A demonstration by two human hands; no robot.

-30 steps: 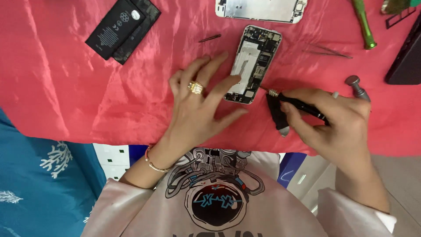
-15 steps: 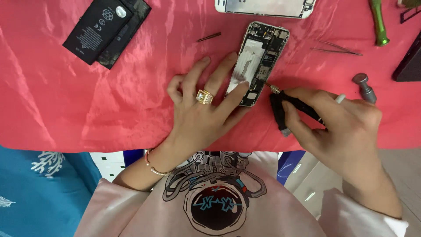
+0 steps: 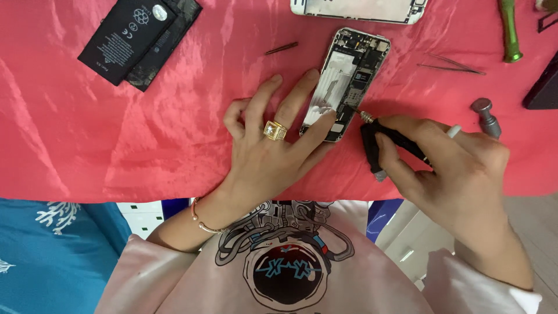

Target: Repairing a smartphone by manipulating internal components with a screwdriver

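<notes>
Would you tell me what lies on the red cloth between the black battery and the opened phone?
In the head view, a small dark rod-like bit lies alone on the red cloth between the black battery and the opened phone.

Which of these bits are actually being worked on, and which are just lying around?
In use: opened phone, steadied by the left hand; black screwdriver in the right hand.

Lying about: black battery, tweezers, green-handled tool, detached screen panel.

Screwdriver [image 3: 395, 136] tip now inside phone [image 3: 349, 81]
</notes>
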